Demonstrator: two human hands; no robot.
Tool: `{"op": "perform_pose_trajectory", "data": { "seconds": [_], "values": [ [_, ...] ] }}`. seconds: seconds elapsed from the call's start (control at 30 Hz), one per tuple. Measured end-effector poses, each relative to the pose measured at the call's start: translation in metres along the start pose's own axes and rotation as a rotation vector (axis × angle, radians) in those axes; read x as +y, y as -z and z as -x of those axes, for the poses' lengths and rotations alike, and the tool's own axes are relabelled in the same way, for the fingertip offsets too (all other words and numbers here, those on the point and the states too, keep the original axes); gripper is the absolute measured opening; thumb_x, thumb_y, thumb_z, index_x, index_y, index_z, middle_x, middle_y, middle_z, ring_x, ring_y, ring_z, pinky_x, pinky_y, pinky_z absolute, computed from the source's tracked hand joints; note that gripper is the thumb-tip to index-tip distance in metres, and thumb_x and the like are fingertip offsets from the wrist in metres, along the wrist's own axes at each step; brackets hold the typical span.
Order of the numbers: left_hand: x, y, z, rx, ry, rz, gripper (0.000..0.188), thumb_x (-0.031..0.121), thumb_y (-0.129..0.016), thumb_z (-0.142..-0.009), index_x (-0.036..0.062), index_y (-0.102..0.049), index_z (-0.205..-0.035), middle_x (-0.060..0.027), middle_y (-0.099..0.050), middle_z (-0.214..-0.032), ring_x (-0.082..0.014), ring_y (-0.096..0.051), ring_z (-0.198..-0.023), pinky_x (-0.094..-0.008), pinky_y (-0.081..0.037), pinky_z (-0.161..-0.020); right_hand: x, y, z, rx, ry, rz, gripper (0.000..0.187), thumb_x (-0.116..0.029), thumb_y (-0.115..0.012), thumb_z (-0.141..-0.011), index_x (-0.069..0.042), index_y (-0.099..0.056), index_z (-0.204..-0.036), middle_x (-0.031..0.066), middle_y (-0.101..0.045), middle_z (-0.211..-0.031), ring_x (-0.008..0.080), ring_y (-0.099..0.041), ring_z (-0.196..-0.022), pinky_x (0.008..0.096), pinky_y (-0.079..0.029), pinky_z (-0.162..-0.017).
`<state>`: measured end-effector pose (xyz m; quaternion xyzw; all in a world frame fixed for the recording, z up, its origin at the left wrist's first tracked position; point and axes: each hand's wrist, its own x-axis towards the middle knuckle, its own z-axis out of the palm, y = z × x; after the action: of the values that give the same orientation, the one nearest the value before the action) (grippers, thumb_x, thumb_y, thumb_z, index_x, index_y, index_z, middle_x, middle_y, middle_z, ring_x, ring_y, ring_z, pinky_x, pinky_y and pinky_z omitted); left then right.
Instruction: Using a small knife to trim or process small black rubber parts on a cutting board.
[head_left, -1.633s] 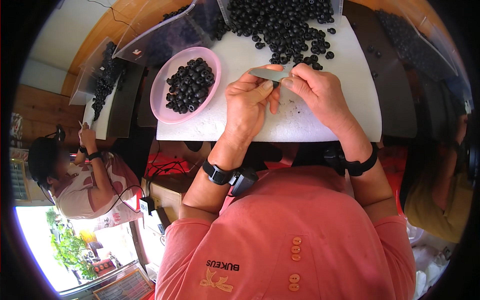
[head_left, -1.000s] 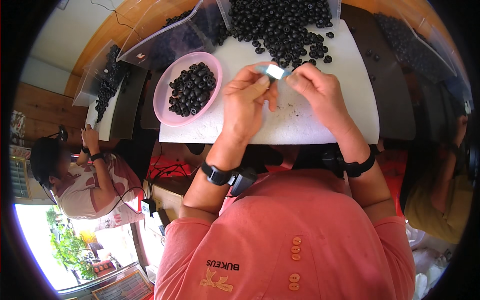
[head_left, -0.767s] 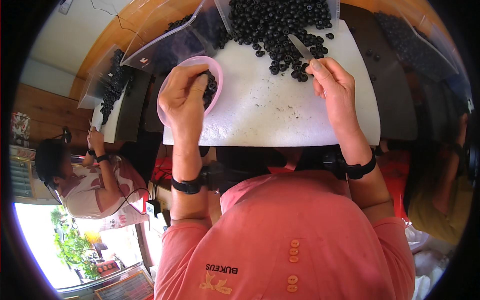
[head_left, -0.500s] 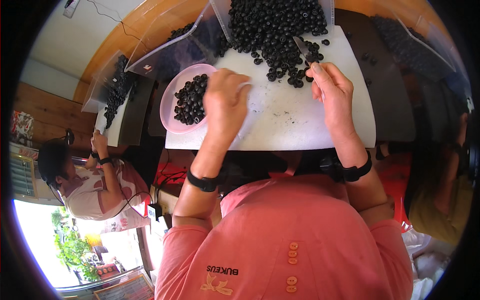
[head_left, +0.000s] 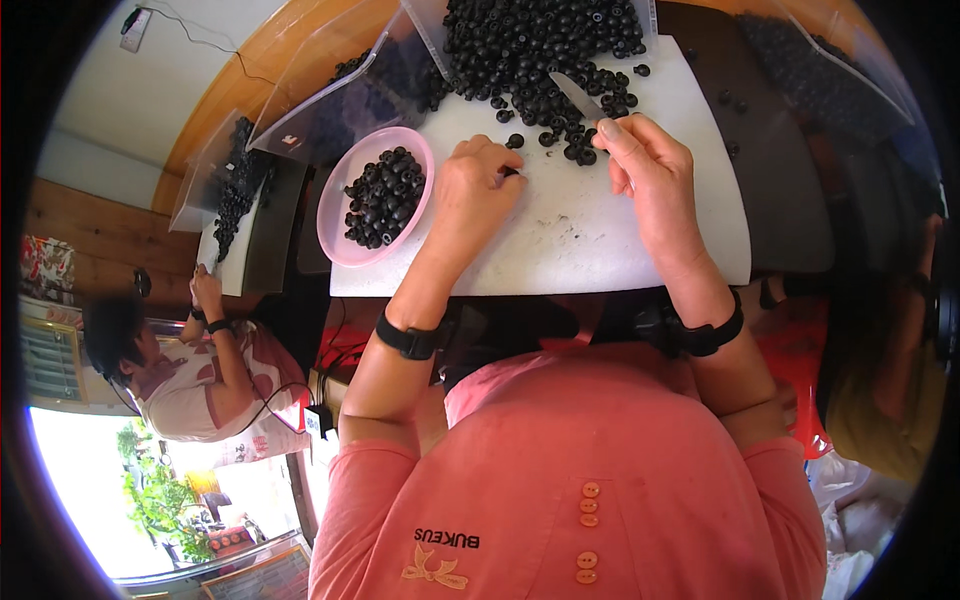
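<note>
Left hand (head_left: 478,185) has shifted to the bowl's (head_left: 335,226) three o'clock, pinching up a black part (head_left: 509,172). Right hand (head_left: 645,170), gripping a knife (head_left: 577,96), should likely meet it.

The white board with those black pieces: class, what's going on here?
A person's right hand holds a knife, its blade over a heap of black pieces on the white board. The left hand has a small black piece at its fingertips; its grip is unclear. More pieces sit in the pink bowl.
</note>
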<state>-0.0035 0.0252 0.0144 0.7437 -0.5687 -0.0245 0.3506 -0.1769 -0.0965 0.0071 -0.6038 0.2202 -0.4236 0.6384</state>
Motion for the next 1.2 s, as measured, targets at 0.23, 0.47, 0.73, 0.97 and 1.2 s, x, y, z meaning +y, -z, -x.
{"op": "perform_pose_trajectory", "data": {
  "seconds": [0.23, 0.47, 0.73, 0.97, 1.2],
  "values": [
    [0.002, 0.015, 0.012, 0.031, -0.066, 0.124, 0.02, -0.006, -0.068, -0.076, 0.0003, -0.07, -0.095, -0.0047, -0.063, -0.091, -0.0132, -0.056, -0.074, -0.028, -0.047, -0.066, -0.006, -0.004, 0.002, -0.008, -0.03, 0.025, 0.031, -0.03, -0.067, -0.096, -0.003, -0.066, -0.083, -0.0058, -0.044, -0.06, 0.0033, -0.038, -0.054, 0.0211, -0.028, -0.048],
    [-0.01, 0.009, 0.008, -0.014, -0.26, 0.039, 0.023, -0.007, -0.067, -0.076, 0.0016, -0.069, -0.097, -0.0067, -0.063, -0.095, -0.0218, -0.059, -0.089, -0.0327, -0.049, -0.075, -0.003, -0.005, 0.001, -0.025, -0.009, 0.037, 0.03, -0.03, -0.068, -0.096, -0.003, -0.067, -0.083, -0.0061, -0.045, -0.061, 0.003, -0.038, -0.054, 0.0206, -0.029, -0.048],
    [-0.003, -0.012, 0.001, 0.103, -0.331, -0.053, 0.022, -0.004, -0.069, -0.08, 0.0024, -0.07, -0.101, -0.0078, -0.064, -0.093, -0.0229, -0.06, -0.089, -0.0319, -0.05, -0.073, 0.001, -0.007, 0.001, -0.044, -0.005, 0.041, 0.027, -0.027, -0.068, -0.096, -0.003, -0.066, -0.082, -0.0068, -0.045, -0.06, 0.0029, -0.037, -0.054, 0.0211, -0.029, -0.049],
    [0.017, 0.002, 0.01, -0.009, 0.259, 0.815, 0.017, 0.0, -0.073, -0.084, -0.0032, -0.069, -0.1, -0.0056, -0.066, -0.082, -0.0111, -0.058, -0.066, -0.026, -0.046, -0.059, 0.007, -0.005, 0.003, -0.168, 0.029, 0.292, 0.03, -0.03, -0.069, -0.094, -0.003, -0.065, -0.081, -0.0052, -0.045, -0.058, 0.0056, -0.038, -0.055, 0.025, -0.03, -0.051],
    [0.012, 0.0, 0.019, 0.02, 0.281, 1.089, 0.016, -0.005, -0.062, -0.092, -0.0098, -0.067, -0.107, -0.0158, -0.069, -0.093, -0.0165, -0.062, -0.073, -0.0276, -0.049, -0.061, 0.007, -0.009, 0.004, -0.195, 0.134, 0.465, 0.033, -0.034, -0.067, -0.094, -0.004, -0.064, -0.08, 0.0008, -0.047, -0.054, 0.0107, -0.043, -0.05, 0.0294, -0.035, -0.05]
  ]
}}
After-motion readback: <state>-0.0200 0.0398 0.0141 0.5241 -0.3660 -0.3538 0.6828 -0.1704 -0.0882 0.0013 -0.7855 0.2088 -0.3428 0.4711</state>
